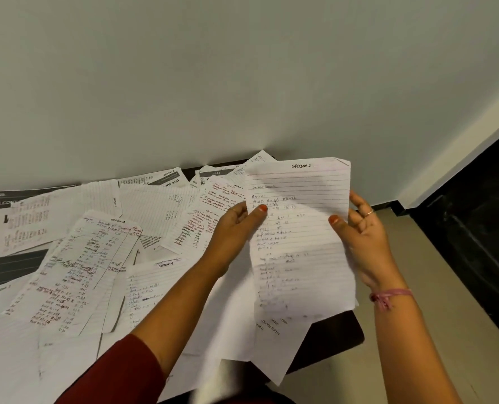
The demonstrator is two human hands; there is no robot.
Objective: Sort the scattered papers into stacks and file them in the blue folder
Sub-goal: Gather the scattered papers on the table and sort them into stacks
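Note:
A lined handwritten sheet headed "SECTION 1" (300,246) is held up above the right part of the table. My left hand (236,225) pinches its left edge, thumb on the front. My right hand (362,228) pinches its right edge the same way. Below and to the left, several scattered papers (76,266) cover the table, some lined with red and black writing, some printed. One is headed "SECTION 4" (154,287). No blue folder shows in this view.
The dark table (338,336) stands against a pale wall (242,83); its right edge shows bare under the held sheet. A beige floor (446,301) and dark furniture (481,228) lie to the right.

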